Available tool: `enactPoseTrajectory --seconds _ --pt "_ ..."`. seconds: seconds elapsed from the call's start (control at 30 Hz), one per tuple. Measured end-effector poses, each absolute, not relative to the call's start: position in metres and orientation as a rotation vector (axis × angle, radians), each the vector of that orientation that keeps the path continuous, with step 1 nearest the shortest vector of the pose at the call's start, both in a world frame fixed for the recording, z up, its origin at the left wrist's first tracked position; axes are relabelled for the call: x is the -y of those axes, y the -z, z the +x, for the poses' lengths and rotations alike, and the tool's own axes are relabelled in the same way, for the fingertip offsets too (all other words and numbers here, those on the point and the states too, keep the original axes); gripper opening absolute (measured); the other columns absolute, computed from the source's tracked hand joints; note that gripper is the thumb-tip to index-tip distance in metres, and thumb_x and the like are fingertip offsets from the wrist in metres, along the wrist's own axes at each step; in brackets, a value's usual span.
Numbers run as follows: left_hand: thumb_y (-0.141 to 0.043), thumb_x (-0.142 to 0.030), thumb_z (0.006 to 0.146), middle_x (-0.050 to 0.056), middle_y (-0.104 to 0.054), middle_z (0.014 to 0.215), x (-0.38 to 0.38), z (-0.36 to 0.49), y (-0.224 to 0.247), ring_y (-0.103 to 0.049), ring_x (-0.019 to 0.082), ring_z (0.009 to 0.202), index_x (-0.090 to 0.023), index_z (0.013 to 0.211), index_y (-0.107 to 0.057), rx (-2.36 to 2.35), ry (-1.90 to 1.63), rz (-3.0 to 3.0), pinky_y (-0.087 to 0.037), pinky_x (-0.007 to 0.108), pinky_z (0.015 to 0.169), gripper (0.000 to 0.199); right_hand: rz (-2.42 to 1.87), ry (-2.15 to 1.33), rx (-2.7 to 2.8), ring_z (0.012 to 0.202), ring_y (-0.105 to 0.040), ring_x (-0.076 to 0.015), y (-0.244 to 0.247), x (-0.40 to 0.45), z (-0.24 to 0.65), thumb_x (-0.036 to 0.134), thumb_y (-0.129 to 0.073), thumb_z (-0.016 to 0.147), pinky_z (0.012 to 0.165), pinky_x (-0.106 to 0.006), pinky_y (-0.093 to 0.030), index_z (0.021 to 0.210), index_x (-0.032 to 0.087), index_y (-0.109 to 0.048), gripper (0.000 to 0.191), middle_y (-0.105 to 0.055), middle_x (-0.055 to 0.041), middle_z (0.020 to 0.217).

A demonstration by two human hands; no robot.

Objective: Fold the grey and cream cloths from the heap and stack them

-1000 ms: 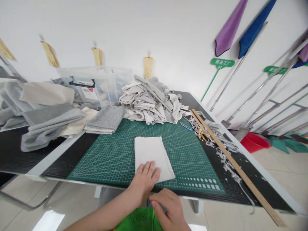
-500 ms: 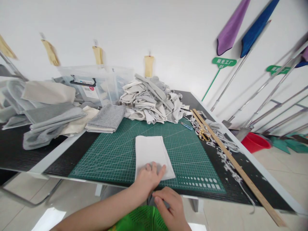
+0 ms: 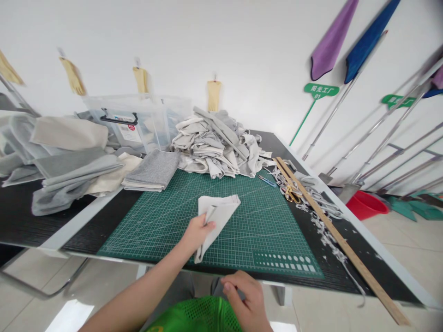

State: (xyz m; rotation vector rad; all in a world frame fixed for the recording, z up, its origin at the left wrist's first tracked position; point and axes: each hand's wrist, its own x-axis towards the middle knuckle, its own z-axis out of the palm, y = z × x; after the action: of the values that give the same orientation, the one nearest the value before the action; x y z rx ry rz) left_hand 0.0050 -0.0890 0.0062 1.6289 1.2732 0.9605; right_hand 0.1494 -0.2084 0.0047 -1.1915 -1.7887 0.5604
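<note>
A folded white cloth (image 3: 221,213) is bent up from the cutting mat, its layers gathered toward the left. My left hand (image 3: 198,234) grips its left side, thumb on top and fingers out of sight beneath the fold. My right hand (image 3: 245,293) is curled just in front of the table's near edge, close to the green clothing. Its fingertips are hidden, so I cannot make out anything inside it. Under the cloth lies the green gridded cutting mat (image 3: 273,221). Beyond the mat's left part sits a neat stack of grey folded cloths (image 3: 152,168).
A heap of grey and white fabric (image 3: 214,143) covers the back of the table. Loose cloths (image 3: 72,157) and a clear plastic box (image 3: 145,122) are left. At right lie a blue cutter (image 3: 267,181), gold-handled scissors (image 3: 292,193), scraps and a long wooden ruler (image 3: 339,237).
My left hand has gone from lying on the flat cloth to gripping its left side. The cloth's right part is now lifted and folded over leftward. My right hand has hardly moved.
</note>
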Motion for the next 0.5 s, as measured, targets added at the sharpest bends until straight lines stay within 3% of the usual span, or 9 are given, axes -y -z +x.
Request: enactPoseTrajectory --seconds 0.17,0.5 --pt "-0.064 -0.014 0.055 0.004 -0.063 0.072 0.080 -0.033 -0.007 -0.058 0.017 0.063 -0.013 0.092 -0.056 -0.954 -1.438 0.560 -0.047 0.029 0.062 0.038 -1.211 -0.621 1.764 0.055 -0.054 -0.0112 0.002 0.209 0.150 0.023 -0.044 0.075 0.051 -0.021 -0.041 0.070 0.019 -0.060 0.018 -0.060 0.0000 0.058" --pt "-0.051 0.000 0.062 0.002 -0.064 0.075 0.091 -0.060 0.017 -0.060 0.014 0.064 -0.017 0.095 -0.054 -0.926 -1.528 0.237 -0.049 0.028 0.067 0.037 -1.218 -0.663 1.754 0.051 -0.054 -0.0112 0.004 0.206 0.144 0.026 -0.043 0.075 0.049 -0.020 -0.041 0.068 0.018 -0.061 0.020 -0.059 -0.0005 0.054"
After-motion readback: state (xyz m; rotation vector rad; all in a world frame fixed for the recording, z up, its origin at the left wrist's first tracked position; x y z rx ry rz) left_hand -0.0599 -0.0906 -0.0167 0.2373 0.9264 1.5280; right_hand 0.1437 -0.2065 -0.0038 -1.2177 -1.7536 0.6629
